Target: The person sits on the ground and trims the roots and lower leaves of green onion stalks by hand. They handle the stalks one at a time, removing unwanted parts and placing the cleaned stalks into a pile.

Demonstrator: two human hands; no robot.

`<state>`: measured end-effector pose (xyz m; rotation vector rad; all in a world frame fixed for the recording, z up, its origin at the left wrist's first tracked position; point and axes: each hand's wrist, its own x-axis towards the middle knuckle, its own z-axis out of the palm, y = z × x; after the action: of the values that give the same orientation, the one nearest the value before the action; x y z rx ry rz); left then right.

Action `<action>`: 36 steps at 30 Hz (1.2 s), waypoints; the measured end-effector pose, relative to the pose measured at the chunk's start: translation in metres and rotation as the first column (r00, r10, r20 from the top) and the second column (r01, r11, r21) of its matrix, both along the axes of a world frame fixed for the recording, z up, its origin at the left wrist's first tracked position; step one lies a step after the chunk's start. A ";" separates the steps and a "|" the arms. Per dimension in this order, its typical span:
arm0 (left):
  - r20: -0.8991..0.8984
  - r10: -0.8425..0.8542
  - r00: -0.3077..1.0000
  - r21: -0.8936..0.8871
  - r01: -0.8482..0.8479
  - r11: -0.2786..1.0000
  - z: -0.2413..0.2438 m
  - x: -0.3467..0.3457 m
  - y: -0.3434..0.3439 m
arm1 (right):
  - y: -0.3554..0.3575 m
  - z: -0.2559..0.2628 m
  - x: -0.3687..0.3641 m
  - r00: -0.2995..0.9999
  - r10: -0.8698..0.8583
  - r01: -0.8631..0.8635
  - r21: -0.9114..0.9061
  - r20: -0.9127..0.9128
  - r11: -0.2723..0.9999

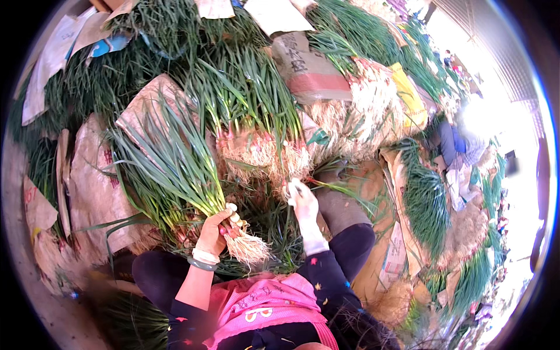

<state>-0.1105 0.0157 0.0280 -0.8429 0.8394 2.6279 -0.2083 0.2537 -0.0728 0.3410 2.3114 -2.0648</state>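
Note:
My left hand (213, 234) grips a bunch of what look like green garlic plants (188, 170) near their base. The long leaves fan up and left; pinkish bulbs and pale roots (247, 247) hang out at the lower right. A pale band and a dark bangle circle that wrist. My right hand (304, 203), in a white glove, is raised beside the root ends of a larger heap (249, 96). Thumb and fingers are bent towards each other, but whether they pinch something is unclear. A loose stalk (337, 187) with a red base lies just right of its fingertips.
Cut leaves (275, 232) litter the ground between my knees. Woven sacks (98, 175) and a printed sack (313, 70) lie among the heaps. More bundles (424, 201) stand at the right, near a seated person (453, 142). Cardboard (365, 271) covers the floor beside my right leg.

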 end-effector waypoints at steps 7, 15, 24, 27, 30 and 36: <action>0.019 -0.005 1.000 -0.061 0.006 0.998 -0.003 0.005 0.005 | -0.030 0.035 0.015 0.869 0.478 -0.493 0.161 0.126 0.855; 0.010 -0.272 0.962 -0.298 0.263 0.918 -0.015 0.008 0.015 | -0.043 0.039 0.059 0.521 0.843 -0.718 0.464 -0.137 0.519; -0.042 -0.258 0.965 -0.328 0.230 0.916 -0.032 0.016 0.015 | -0.020 0.015 0.039 0.424 0.750 -0.893 0.093 0.508 0.441; -0.084 -0.317 0.945 -0.382 0.263 0.886 -0.037 0.020 0.024 | -0.051 0.046 0.039 0.670 0.713 -0.682 -0.209 0.205 0.701; -0.064 -0.422 0.904 -0.432 0.356 0.829 -0.028 0.021 0.022 | -0.058 0.042 0.034 0.675 0.736 -0.738 0.080 0.056 0.670; -0.092 -0.298 0.950 -0.421 0.234 0.876 0.003 0.016 0.012 | -0.028 0.033 0.015 0.688 0.669 -0.630 0.689 0.281 0.359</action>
<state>-0.0947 0.0272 0.0309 -0.5606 1.4677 2.3277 -0.1936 0.2254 -0.0402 -0.5925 2.5694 -0.6743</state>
